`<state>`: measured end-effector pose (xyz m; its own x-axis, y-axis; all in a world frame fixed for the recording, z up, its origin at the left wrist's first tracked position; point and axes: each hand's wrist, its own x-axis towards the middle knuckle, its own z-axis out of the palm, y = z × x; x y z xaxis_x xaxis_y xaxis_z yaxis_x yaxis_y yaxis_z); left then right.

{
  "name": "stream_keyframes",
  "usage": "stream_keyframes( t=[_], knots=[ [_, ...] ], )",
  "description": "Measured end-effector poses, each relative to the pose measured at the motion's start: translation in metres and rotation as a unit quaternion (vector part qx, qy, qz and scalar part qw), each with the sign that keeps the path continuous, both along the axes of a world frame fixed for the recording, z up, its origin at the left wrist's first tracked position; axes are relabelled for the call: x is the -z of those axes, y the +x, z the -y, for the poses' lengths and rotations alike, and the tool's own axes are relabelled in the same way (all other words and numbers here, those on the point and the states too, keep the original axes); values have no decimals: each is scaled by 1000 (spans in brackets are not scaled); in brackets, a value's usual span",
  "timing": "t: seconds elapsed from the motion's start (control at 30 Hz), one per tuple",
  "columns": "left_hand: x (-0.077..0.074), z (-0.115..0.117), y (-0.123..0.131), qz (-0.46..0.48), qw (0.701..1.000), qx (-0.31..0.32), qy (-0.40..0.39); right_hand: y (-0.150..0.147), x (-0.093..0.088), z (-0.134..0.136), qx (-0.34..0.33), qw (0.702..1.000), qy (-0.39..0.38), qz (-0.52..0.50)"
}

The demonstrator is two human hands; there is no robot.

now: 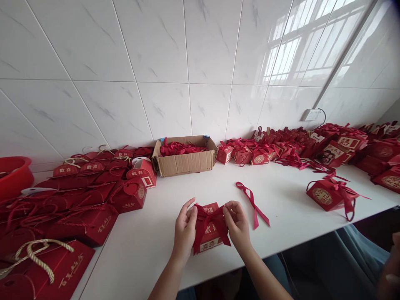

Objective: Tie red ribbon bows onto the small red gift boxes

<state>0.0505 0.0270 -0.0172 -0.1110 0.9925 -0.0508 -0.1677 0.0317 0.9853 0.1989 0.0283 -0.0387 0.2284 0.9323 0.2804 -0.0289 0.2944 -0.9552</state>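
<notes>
A small red gift box (210, 246) with gold and white print rests on the white table in front of me. Across its top lies a dark red ribbon bow (206, 218), its tails hanging down over the printed side. My left hand (185, 227) pinches the bow's left loop between thumb and fingers. On the other side, my right hand (238, 223) is closed on the right loop. A loose, looped length of red ribbon (251, 202) lies on the table just beyond my right hand.
A cardboard carton (184, 166) of red ribbons stands against the tiled wall. Many red boxes (128, 198) are packed along the left, more at the back right. One bowed box (328, 196) sits at the right edge, near another person's hand (392, 266). A red basin (15, 173) is far left.
</notes>
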Motion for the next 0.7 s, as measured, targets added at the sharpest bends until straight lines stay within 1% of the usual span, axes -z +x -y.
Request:
stream_keyframes(
  t=[0.1, 0.3, 0.4, 0.43, 0.5, 0.57, 0.6, 0.63, 0.7],
  knots=[
    [0, 0, 1, 15, 1000, -11, 0, 0, 2, 0, 6, 1000, -3, -13],
    [3, -1, 6, 53, 997, -52, -2, -6, 6, 2, 20, 999, -12, -43],
    [6, -2, 6, 55, 997, -57, -3, 0, 8, 2, 14, 998, -13, -60],
    [8, -2, 5, 50, 997, -57, -2, 5, 10, 2, -3, 998, -6, -61],
    [10, -4, 4, 36, 998, -58, 2, 17, 15, 3, -71, 997, 20, -31],
    [12, -7, 4, 24, 998, -51, 13, 28, 22, 5, -164, 985, 33, 44],
    [14, -11, 5, 20, 999, -37, 22, 31, 25, 5, -202, 975, 27, 85],
    [15, -15, 7, 14, 999, -19, 35, 32, 29, 4, -229, 966, 14, 118],
    [20, -28, 8, -13, 997, 7, 72, 32, 34, -2, -243, 958, -4, 155]
  ],
)
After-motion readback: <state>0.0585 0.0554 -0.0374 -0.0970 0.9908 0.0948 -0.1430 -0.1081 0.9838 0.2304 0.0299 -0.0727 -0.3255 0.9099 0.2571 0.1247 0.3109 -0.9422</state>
